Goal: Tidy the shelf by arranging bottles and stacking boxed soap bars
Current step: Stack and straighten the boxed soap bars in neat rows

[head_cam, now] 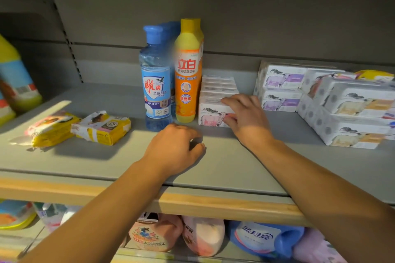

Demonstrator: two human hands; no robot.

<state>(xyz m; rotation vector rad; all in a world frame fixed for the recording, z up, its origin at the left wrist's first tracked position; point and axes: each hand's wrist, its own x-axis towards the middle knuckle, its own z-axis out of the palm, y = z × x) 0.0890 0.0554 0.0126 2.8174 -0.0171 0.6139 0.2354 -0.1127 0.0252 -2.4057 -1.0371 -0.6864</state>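
On the grey shelf [85, 156] a blue detergent bottle [156, 83] and an orange dish-soap bottle [188, 74] stand upright side by side, with more blue bottles behind. Right of them runs a row of white boxed soap bars [215, 94] from front to back. My right hand [243, 117] grips the right end of the front box with the pink sheep picture. My left hand [177, 147] rests on the shelf in front of the bottles, fingers curled, holding nothing. Further stacks of boxed soap [282, 85] stand at the right.
Two wrapped yellow soap packs [102, 127] [50, 128] lie loose on the shelf's left. A large yellow-topped jug [15, 83] stands at the far left. Tilted multi-packs of soap boxes [352, 113] crowd the right end. Refill pouches and a blue bottle [267, 239] fill the shelf below.
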